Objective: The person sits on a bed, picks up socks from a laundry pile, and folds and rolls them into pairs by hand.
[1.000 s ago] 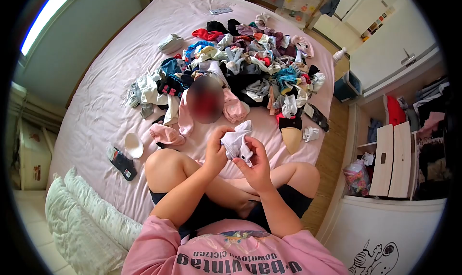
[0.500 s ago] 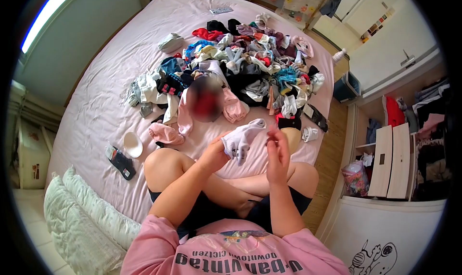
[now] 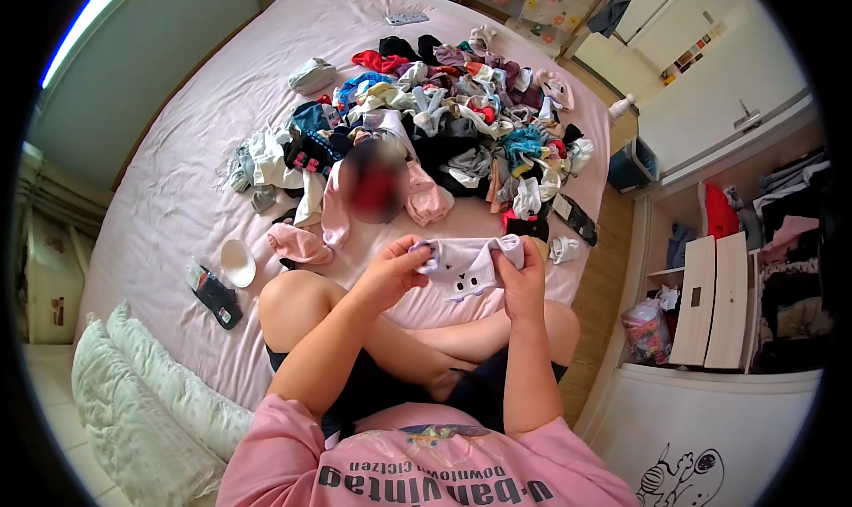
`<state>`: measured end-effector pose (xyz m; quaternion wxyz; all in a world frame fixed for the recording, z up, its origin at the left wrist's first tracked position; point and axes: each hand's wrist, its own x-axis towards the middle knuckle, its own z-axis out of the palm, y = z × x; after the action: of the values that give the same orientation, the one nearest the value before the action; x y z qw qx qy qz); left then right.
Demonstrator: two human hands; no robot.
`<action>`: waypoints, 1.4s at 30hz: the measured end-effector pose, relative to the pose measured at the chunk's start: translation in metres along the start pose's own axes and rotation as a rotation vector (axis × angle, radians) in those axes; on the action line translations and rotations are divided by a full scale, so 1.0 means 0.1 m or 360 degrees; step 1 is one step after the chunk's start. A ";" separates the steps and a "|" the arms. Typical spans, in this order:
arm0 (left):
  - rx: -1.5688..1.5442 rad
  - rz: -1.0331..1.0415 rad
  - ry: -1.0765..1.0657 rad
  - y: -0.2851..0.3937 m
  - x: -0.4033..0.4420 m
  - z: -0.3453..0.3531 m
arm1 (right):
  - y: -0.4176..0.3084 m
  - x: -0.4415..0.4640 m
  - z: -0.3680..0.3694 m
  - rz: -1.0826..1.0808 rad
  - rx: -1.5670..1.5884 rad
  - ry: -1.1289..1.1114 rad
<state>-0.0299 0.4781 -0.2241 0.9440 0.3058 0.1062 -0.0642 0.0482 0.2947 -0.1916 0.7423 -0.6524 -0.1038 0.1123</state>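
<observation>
A pale lavender sock with a small dark-eyed face on it is stretched sideways above my crossed legs. My left hand pinches one end between thumb and fingers. My right hand grips the other end, its thumb pressed on the fabric. Beyond the sock lies a big heap of mixed socks and small clothes. Part of the heap, over a dark and red item, is blurred out. A pink bundled garment lies left of my hands, and a white rolled piece lies to the right.
The pink bedsheet spreads under everything. To my left are a white cup-shaped pad and dark packaged socks. White pillows lie at the lower left. On the right stand a bin and an open wardrobe with drawer fronts.
My right hand, apart from the sock before, has taken hold of its right end. The sock, hanging from my left hand earlier, is now stretched level with its face pattern showing.
</observation>
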 end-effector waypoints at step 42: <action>0.0636 0.0023 0.0079 -0.12 0.01 -0.01 | 0.06 -0.13 0.18 -0.0795 -0.1234 -0.0455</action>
<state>-0.0311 0.4688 -0.2321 0.8620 0.4894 0.1125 -0.0696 0.0301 0.3085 -0.1955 0.4270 -0.8141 -0.3925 -0.0278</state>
